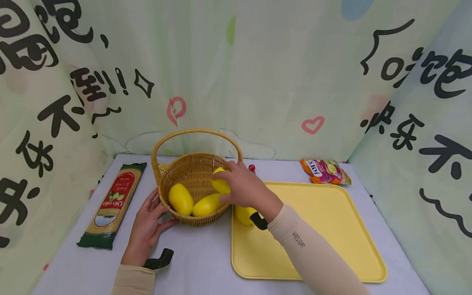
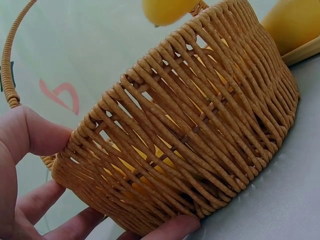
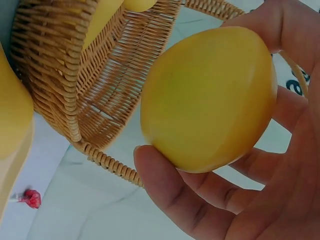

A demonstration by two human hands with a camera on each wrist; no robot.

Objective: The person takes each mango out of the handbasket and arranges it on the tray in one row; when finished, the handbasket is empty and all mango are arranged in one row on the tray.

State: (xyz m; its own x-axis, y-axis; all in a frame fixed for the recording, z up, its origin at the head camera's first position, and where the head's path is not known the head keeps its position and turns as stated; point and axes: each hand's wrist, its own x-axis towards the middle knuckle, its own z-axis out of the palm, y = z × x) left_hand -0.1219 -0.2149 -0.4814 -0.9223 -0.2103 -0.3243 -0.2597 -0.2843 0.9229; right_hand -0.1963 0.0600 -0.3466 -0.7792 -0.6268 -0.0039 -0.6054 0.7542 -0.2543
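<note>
My right hand [image 1: 248, 188] grips a smooth yellow mango [image 3: 210, 100], thumb and fingers spread around it, over the right side of the wicker basket [image 1: 197, 221]. Two more mangoes lie inside: a left mango [image 1: 180, 199] and a front mango [image 1: 206, 205]. With thumb at the rim and fingers along the lower side, my left hand [image 1: 145, 227] holds the basket's left side. Another mango [image 1: 243, 215] sits on the yellow tray [image 1: 313, 237], partly hidden beneath my right wrist. The left wrist view shows the basket's woven wall [image 2: 190, 125] close up.
A long green-and-tan packet [image 1: 116, 205] with a red label lies left of the basket. An orange snack bag [image 1: 325, 171] lies behind the tray. A small red item [image 1: 252, 168] is just behind my right hand. Printed curtains enclose the table's back and sides.
</note>
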